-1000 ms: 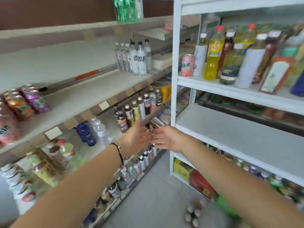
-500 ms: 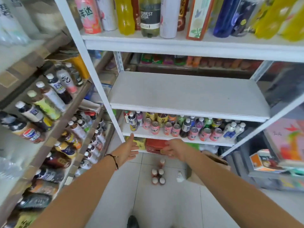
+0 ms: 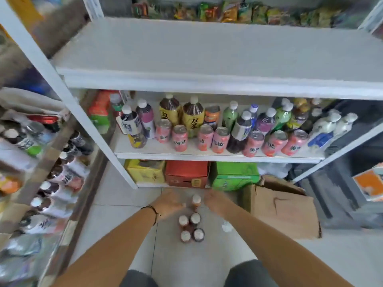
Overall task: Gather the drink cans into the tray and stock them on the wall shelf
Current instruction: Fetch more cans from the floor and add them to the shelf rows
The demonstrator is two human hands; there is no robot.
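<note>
Both hands empty and spread, left hand [image 3: 170,205] and right hand [image 3: 215,204] flanking five white-topped small bottles [image 3: 191,221] on the floor tiles [image 3: 176,262], pink cans [image 3: 219,139] lining the low shelf [image 3: 207,155], cardboard box [image 3: 284,210] alongside.

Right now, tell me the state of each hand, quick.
Left hand: open, empty, beside the floor bottles.
Right hand: open, empty, not touching them.

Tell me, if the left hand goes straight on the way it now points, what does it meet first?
Probably the lone white-capped brown bottle on the floor tiles: the left hand points toward it, fingertips close beside it. Depth is unclear.
</note>
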